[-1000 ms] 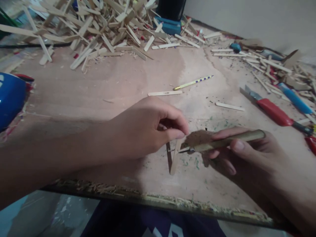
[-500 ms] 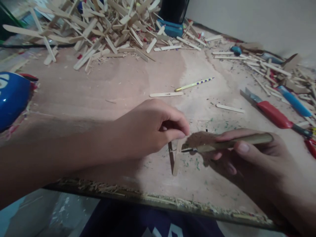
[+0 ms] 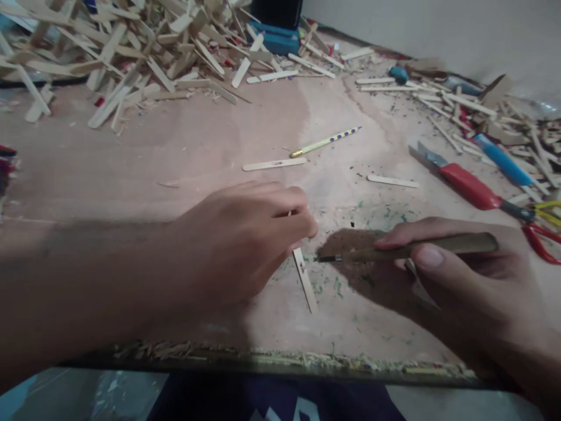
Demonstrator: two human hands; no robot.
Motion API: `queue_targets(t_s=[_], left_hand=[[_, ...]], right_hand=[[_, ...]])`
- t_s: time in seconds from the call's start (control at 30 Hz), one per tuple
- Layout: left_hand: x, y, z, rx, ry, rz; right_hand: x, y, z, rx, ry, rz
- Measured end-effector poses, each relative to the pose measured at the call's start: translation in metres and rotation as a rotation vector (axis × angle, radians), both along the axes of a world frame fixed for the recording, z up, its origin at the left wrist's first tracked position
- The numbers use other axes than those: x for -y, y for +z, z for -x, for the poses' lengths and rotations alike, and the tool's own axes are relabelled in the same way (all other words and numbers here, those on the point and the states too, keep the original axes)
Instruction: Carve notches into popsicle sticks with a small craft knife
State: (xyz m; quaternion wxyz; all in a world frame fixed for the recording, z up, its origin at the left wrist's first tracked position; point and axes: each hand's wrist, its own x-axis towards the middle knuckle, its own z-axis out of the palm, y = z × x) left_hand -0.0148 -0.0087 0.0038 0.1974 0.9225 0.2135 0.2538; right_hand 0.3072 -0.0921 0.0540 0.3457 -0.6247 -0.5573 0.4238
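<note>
My left hand [image 3: 254,234] is closed, with thumb and fingers pinching the upper end of a popsicle stick [image 3: 305,283]. The stick slants toward the table's front edge, and a small dark mark or notch shows on its face. Fingers of my right hand [image 3: 460,269] wrap a carving knife with a wooden handle [image 3: 451,245]. Its short dark blade points left, a little to the right of the stick and apart from it. Green shavings are scattered on the wooden table [image 3: 210,169] around both hands.
Beyond my hands lie a marked popsicle stick [image 3: 274,164], a spotted pencil [image 3: 326,141] and a plain stick [image 3: 392,181]. At right are a red-handled tool [image 3: 471,186], scissors [image 3: 543,242] and a blue cutter [image 3: 504,159]. A large stick pile [image 3: 153,52] fills the back left.
The stick has turned so its marked face shows, and the blade has come away from it. My left hand has rolled over it. The view has shifted slightly right.
</note>
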Motion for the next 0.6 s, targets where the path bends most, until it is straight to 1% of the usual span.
queue_targets(t_s=[0.1, 0.2, 0.27, 0.33, 0.43, 0.47, 0.57, 0.6], left_hand=[[0.0, 0.002, 0.004, -0.051, -0.047, -0.05], [-0.003, 0.003, 0.006, -0.112, -0.094, -0.061], [-0.004, 0.002, 0.006, -0.133, -0.112, -0.053], [-0.006, 0.0, 0.005, -0.111, -0.124, -0.044], [-0.007, -0.007, 0.005, -0.044, -0.116, 0.002], [-0.007, -0.01, 0.005, -0.04, -0.087, 0.039], [-0.009, -0.018, 0.002, 0.034, -0.073, 0.122], [-0.009, -0.019, 0.001, 0.053, -0.071, 0.149]], right_hand=[[0.0, -0.005, -0.001, 0.012, -0.011, -0.058], [0.001, -0.009, -0.004, 0.051, -0.009, -0.19], [0.001, -0.009, -0.005, 0.088, -0.004, -0.254], [-0.001, -0.007, -0.007, 0.136, 0.031, -0.295], [-0.01, -0.008, -0.011, 0.235, 0.19, -0.41], [-0.014, -0.01, -0.013, 0.287, 0.276, -0.472], [-0.025, -0.02, -0.019, 0.5, 0.534, -0.656], [-0.026, -0.024, -0.019, 0.531, 0.552, -0.683]])
